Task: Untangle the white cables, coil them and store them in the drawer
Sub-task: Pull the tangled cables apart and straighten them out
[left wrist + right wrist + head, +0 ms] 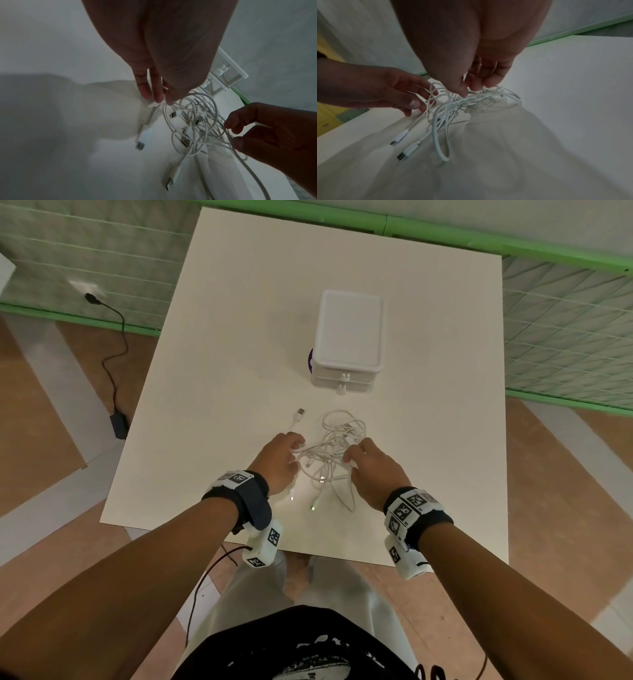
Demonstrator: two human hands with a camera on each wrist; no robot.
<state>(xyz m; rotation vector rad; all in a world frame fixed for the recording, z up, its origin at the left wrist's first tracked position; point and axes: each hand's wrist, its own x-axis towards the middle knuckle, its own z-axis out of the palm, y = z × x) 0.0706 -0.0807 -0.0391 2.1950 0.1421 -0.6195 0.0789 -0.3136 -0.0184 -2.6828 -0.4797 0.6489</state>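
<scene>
At the table's (239,337) near middle lies the tangle of white cables (334,453), strands too knotted to count. The left hand (279,462) pinches a strand at its 9 o'clock edge; the right hand (371,470) pinches strands at 3 o'clock, fingertips hidden from above. The closed drawer unit (347,337) stands at 12 o'clock, partly hiding something purple

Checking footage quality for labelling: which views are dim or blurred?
Head view: bright, fairly sharp, edges bowed by the wide lens. Left wrist view: dim, a soft shadow on the table. Right wrist view: dim, the white cables smeared.
</scene>
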